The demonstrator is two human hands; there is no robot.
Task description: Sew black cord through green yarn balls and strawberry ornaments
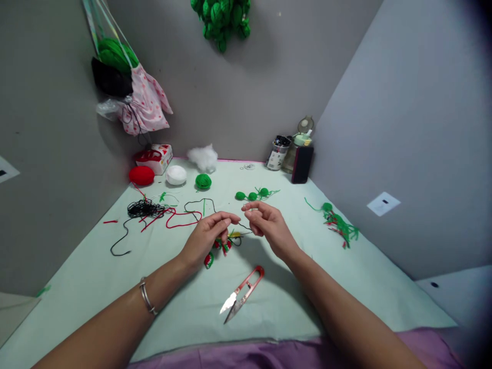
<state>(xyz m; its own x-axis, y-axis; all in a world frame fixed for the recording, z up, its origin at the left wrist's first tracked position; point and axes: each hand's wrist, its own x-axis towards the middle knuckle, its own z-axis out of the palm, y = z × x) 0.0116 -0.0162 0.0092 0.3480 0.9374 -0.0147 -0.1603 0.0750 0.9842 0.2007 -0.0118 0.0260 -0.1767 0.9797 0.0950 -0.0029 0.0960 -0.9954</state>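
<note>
My left hand (pixel 209 234), with a silver bangle at the wrist, is closed, thumb against the index finger, on the black yarn (pixel 244 226). Under it lie small red and green crocheted pieces (pixel 208 260) and something yellow (pixel 234 234). Facing it from the right, my right hand (pixel 269 225) has its fingers curled and its thumb near the index finger; whatever it pinches is too small to make out. Thread snips (pixel 246 291) with an orange-red handle rest on the cloth below both hands, blades toward the lower left.
A black yarn tangle (pixel 145 209) and red yarn (pixel 183 225) lie at left. Red (pixel 141 175), white (pixel 176 175) and green (pixel 203 181) balls sit behind. Green balls (pixel 252 196) and green-red strands (pixel 339 225) lie farther right. A phone (pixel 302 164) stands at the back.
</note>
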